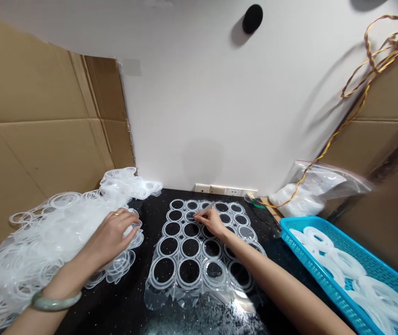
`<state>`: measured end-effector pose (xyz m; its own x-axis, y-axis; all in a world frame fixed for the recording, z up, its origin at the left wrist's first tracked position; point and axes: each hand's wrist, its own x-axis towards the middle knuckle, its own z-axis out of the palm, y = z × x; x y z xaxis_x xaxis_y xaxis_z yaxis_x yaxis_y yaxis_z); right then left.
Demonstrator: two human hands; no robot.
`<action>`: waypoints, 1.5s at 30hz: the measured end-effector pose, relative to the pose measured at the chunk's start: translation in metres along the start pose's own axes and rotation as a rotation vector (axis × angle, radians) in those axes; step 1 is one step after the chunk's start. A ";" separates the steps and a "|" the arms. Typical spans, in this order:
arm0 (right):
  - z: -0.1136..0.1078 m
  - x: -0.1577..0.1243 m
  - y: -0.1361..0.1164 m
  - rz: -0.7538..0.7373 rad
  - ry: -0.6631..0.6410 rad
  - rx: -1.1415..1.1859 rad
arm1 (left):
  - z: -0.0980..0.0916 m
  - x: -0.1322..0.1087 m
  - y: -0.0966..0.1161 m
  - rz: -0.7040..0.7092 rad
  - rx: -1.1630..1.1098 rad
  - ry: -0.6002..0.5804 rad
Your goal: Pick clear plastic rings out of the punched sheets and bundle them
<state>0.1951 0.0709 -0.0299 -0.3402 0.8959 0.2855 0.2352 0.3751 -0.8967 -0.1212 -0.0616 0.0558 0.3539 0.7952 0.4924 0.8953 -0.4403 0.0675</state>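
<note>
A sheet of clear round rings, joined in rows, lies flat on the black speckled tabletop. Over its far part my right hand is closed in a pinch on a thin, pale, flat stick slanting up to the right; its exact kind I cannot make out. The fingertips are at a ring in the second row from the back. At left, my left hand rests at the right edge of a heap of loose translucent rings, fingers loosely curved and thumb apart. No ring is plainly gripped in it.
A blue plastic basket with thick whitish rings stands at right. Behind it are a clear plastic bag and a yellow-brown twisted wire. Socket strips line the back wall. Cardboard walls the left side.
</note>
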 end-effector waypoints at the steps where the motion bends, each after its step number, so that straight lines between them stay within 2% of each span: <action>1: 0.000 0.001 0.002 0.000 -0.004 0.002 | 0.009 0.007 0.011 0.024 -0.042 -0.022; 5: 0.000 0.005 0.008 0.006 -0.023 0.012 | 0.052 0.032 0.057 0.149 -0.198 -0.152; 8: -0.001 0.006 0.009 0.003 -0.033 0.019 | 0.083 0.046 0.079 0.216 -0.246 -0.210; 11: -0.002 0.006 0.009 -0.008 -0.052 0.041 | 0.103 0.054 0.087 0.211 -0.277 -0.224; 14: -0.001 0.005 0.010 -0.010 -0.060 0.084 | 0.112 0.056 0.085 0.182 -0.292 -0.220; 19: 0.000 0.003 0.012 -0.062 -0.070 0.094 | 0.122 0.052 0.080 0.164 -0.309 -0.206; 24: -0.004 0.003 0.008 -0.315 -0.095 -0.204 | 0.123 0.052 0.081 0.150 -0.310 -0.208; 27: -0.007 0.008 0.005 -0.391 -0.153 -0.390 | 0.120 0.052 0.082 0.143 -0.315 -0.228; 30: -0.013 0.026 0.004 -0.346 -0.105 -0.451 | 0.116 0.052 0.082 0.128 -0.342 -0.243; 35: -0.030 0.074 0.001 -0.179 0.270 -0.348 | 0.116 0.050 0.081 0.104 -0.385 -0.237; 38: -0.038 0.093 0.000 -0.145 0.351 -0.334 | 0.116 0.049 0.080 0.085 -0.400 -0.235; 40: -0.037 0.094 0.000 -0.129 0.329 -0.321 | 0.114 0.051 0.077 0.080 -0.413 -0.238; 45: -0.016 0.073 0.012 -0.103 0.088 -0.246 | 0.114 0.069 0.065 0.078 -0.407 -0.216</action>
<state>0.1879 0.1447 -0.0144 -0.2957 0.8634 0.4087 0.4211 0.5018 -0.7555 -0.0075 0.0118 -0.0052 0.5026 0.8029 0.3207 0.7003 -0.5956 0.3936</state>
